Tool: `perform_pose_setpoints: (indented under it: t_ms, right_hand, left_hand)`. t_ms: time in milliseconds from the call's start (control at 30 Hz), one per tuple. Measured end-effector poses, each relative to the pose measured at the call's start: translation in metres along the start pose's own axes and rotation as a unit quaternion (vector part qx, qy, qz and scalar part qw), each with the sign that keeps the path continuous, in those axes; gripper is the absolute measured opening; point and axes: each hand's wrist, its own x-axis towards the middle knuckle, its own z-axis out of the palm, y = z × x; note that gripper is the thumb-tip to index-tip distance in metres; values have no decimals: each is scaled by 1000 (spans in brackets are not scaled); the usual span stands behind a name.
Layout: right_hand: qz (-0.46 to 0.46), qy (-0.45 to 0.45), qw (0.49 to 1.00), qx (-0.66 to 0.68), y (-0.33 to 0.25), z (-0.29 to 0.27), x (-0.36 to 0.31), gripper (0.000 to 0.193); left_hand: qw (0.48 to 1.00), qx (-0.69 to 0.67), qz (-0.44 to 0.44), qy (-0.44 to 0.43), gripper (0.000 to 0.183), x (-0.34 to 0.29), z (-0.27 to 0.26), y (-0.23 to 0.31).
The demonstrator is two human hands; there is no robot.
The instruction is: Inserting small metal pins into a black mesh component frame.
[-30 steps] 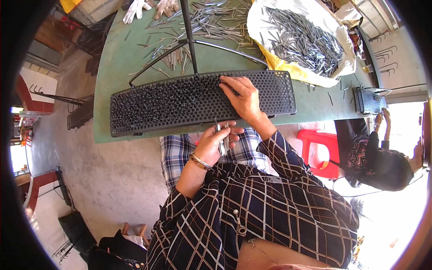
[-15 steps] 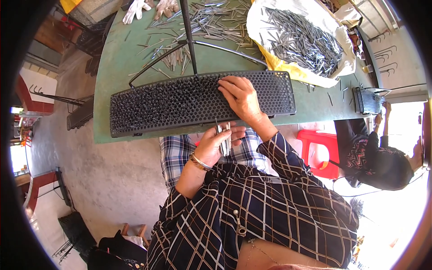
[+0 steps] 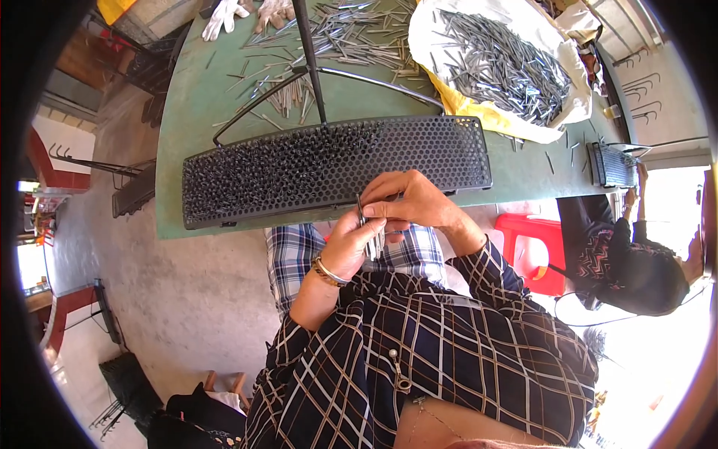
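A long black perforated panel [image 3: 441, 161] lies along the near edge of the green table, its long side facing me. Dark tufts [image 3: 262, 176] fill the holes over its left and middle part, while bare holes show on the right. Just below the panel's front edge, my left hand [image 3: 350, 243] is closed around a small bunch of thin grey strips [image 3: 374, 248]. My right hand [image 3: 415, 200] has its thumb and fingers pinched at the upper end of one dark strip [image 3: 360, 208] sticking up from that bunch. The fingers partly hide the strips.
Loose strips [image 3: 359, 37] lie scattered on the green table [image 3: 183, 127]. A white-and-yellow sack [image 3: 426, 34] holds a heap of strips. A black metal frame [image 3: 310, 52] rises behind the panel. White gloves [image 3: 223, 19], a red stool [image 3: 535, 228] and another person [image 3: 624, 262] at a similar panel are around.
My right hand has come down from the panel's holes to the bunch in my left hand, and its fingers have closed at a strip's upper end. The left hand stays about where it was.
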Motion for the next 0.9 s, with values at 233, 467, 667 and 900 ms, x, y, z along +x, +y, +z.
perform_pose_setpoints:
  t_ms: [233,467,667,900]
  right_hand:
    - [28,23,999,39,-3,10,-2,15]
    - [66,118,987,85,0,0,7,18]
    - [-79,299,944,-112,2,-9,38,18]
    - [-184,326,877,-301,15,-14,46,15]
  left_hand:
    - [999,35,-4,-5,31,0,-1,-2]
    - [1000,17,-16,-12,30,1,-2,-1]
    - [998,-38,-42,15,30,3,-17,-12]
    - [997,-50,-54,30,28,-1,-17,-12]
